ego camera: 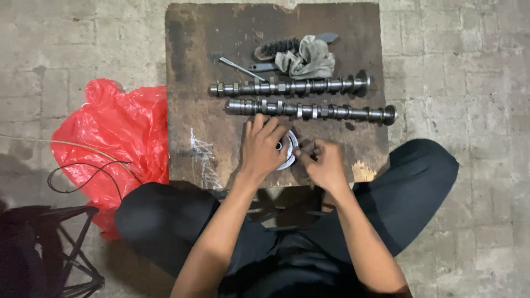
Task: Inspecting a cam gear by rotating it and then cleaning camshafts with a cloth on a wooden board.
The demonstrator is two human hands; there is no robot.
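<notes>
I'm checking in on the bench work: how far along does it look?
Looks done: two camshafts, the far one and the near one, lie side by side on the wooden board, with a brush and rag behind. In hand: the left hand steadies a round metal part while the right hand works at its edge. What is left cannot be told.

left hand (264,148) on metal disc (289,150) | right hand (323,163) touching | 2 camshafts (309,111) beyond
</notes>
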